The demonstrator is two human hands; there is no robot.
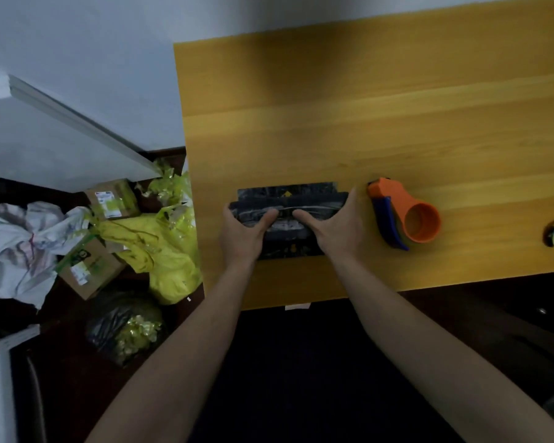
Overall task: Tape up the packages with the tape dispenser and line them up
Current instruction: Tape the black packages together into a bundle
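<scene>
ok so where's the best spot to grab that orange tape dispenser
Probably the blue handle of the tape dispenser, taken from above by the right hand, which lies beside it. The dispenser lies on its side on the table, the handle along its left edge, the orange hub opening toward the near right.

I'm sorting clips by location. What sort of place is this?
Probably a home or small parcel-packing corner: a wooden table with a tape dispenser and a black package under both hands, plus labelled cardboard boxes and bags on the floor.
</scene>
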